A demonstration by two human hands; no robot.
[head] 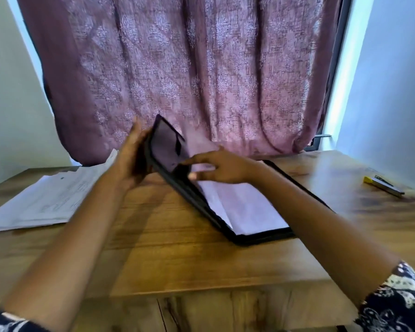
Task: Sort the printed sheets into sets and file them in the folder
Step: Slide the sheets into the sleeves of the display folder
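Nearest, dark patterned sleeves (pixel 398 298) & two bare forearms reach over the brown wood-grain table (pixel 177 259). Mid-table lies the black rectangular folder (pixel 249 238), open, w/ white sheets (pixel 249 207) stacked on its flat half. R hand (pixel 225 166) hovers at the top of those sheets, fingers stretched out, thumb below, a pale sheet edge between them; pinched or only touched, can't tell thru blur. L hand (pixel 132 156) lies flat on the outside of the raised folder cover (pixel 168 144), fingers fairly straight, propping it up at a tilt. To the left, a loose pile of printed white sheets (pixel 46 200) sits well apart from the folder, so prob. more sets to file. Far right, a small yellow-and-black tool (pixel 381 185). Behind, a mauve patterned curtain (pixel 201 68). Step looks like filing: seating a set inside. Next needs sheets squared flat, then cover lowered or another set fetched
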